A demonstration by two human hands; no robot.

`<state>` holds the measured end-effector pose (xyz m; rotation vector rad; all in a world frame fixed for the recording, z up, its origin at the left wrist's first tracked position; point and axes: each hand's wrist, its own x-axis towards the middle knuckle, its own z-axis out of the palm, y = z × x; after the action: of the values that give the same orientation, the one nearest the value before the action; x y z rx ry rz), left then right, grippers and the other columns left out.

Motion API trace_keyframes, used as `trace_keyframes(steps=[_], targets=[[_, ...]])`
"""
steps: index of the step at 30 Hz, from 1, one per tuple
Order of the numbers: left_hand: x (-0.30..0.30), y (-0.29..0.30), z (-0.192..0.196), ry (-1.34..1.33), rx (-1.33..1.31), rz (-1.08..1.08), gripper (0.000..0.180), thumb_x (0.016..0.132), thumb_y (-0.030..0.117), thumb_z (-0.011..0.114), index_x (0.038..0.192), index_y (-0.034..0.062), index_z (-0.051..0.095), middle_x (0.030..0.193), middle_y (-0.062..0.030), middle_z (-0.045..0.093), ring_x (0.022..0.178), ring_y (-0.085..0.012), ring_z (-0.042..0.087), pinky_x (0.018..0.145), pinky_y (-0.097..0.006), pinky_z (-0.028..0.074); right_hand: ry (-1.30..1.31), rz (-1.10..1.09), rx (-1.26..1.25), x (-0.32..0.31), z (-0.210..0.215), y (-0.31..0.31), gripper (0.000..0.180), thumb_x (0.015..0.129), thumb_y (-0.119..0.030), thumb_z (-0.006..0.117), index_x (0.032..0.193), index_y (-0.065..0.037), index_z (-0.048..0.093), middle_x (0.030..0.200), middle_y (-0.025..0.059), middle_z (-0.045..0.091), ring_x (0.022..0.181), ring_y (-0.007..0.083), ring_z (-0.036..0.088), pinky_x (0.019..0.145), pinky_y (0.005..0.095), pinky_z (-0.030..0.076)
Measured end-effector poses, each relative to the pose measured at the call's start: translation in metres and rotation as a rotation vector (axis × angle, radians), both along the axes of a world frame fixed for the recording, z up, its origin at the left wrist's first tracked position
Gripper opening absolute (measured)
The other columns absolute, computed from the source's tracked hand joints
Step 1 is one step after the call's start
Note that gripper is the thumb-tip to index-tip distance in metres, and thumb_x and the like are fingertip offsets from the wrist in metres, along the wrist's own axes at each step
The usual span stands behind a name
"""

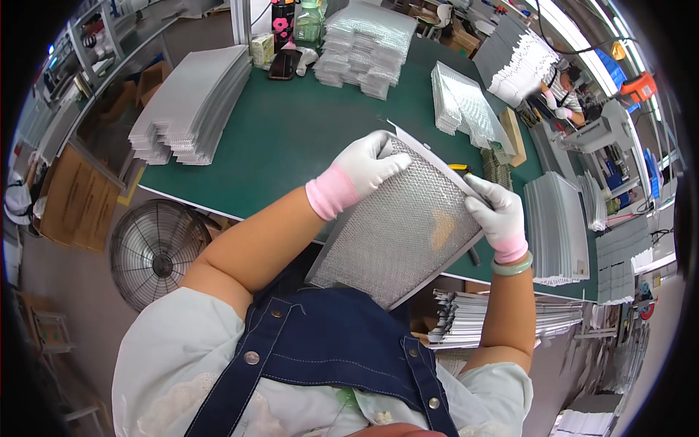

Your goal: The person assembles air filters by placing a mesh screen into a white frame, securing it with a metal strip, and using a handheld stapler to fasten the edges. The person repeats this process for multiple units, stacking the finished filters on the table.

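A silvery metal mesh filter panel (397, 226) with a thin pale metal frame is tilted between my two white-gloved hands, close to my apron. My left hand (368, 164) closes on its upper left corner, thumb over the mesh. At the right corner, my right hand (499, 211) pinches the frame edge. A loose-looking pale strip (422, 146) runs along the panel's top edge. A tan patch shows through the mesh near my right hand. Just beyond that hand, a tool with a yellow handle (459, 168) lies on the green table (291, 138), partly covered.
Stacks of flat metal sheets (193, 102) and mesh panels (368, 44) stand on the table's far side. More panels (466, 105) and a sheet stack (555, 226) are to the right. A floor fan (160, 255) stands at left. Another person (564, 95) works at far right.
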<state>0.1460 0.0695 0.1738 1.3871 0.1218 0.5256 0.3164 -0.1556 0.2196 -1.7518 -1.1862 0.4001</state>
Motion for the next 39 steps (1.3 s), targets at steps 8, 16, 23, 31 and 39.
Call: trace_keyframes(steps=[8,16,23,31,39], targets=[[0.005,0.001,0.007,-0.311,0.823,0.689,0.041,0.075,0.019,0.083,0.108,-0.0024,0.069,0.101,-0.0162,0.070,0.093,-0.0298,0.068,0.085,-0.036,0.054,0.123,0.015,0.058,0.020,-0.016,-0.009,0.039,0.085,0.003,0.072,0.123,0.002,0.067,0.108,0.0062,0.072,0.095,0.0090,0.065,0.087,0.0235,0.051],[0.001,-0.025,0.009,-0.334,0.219,0.262,0.049,0.087,0.009,0.074,0.131,-0.0036,0.058,0.117,-0.0114,0.068,0.100,-0.0166,0.066,0.089,-0.031,0.052,0.126,0.032,0.085,0.029,-0.022,-0.018,0.036,0.084,0.004,0.072,0.120,0.002,0.069,0.107,0.0067,0.072,0.095,0.0106,0.065,0.087,0.0248,0.051],[-0.005,-0.014,0.004,-0.238,0.118,0.084,0.047,0.090,-0.002,0.068,0.135,-0.0041,0.055,0.120,-0.0091,0.066,0.102,-0.0103,0.064,0.089,-0.025,0.052,0.129,0.080,0.101,0.036,-0.023,-0.022,0.038,0.082,0.007,0.073,0.119,0.000,0.070,0.102,0.0061,0.072,0.092,0.0105,0.065,0.084,0.0244,0.051],[-0.014,-0.007,0.007,-0.137,-0.012,0.006,0.044,0.087,-0.004,0.069,0.130,-0.0039,0.058,0.113,-0.0082,0.069,0.101,-0.0125,0.065,0.088,-0.027,0.054,0.070,0.127,-0.018,0.035,-0.014,-0.021,0.039,0.080,0.006,0.074,0.118,0.000,0.070,0.101,0.0054,0.072,0.092,0.0106,0.065,0.084,0.0253,0.051],[-0.015,-0.014,0.012,-0.182,0.100,0.108,0.044,0.087,-0.004,0.071,0.129,-0.0024,0.059,0.116,-0.0079,0.067,0.101,-0.0116,0.064,0.089,-0.027,0.053,-0.503,0.021,0.039,-0.029,0.032,0.017,0.038,0.088,-0.009,0.070,0.124,0.000,0.062,0.111,0.0173,0.067,0.101,0.0247,0.066,0.088,0.0321,0.052]])
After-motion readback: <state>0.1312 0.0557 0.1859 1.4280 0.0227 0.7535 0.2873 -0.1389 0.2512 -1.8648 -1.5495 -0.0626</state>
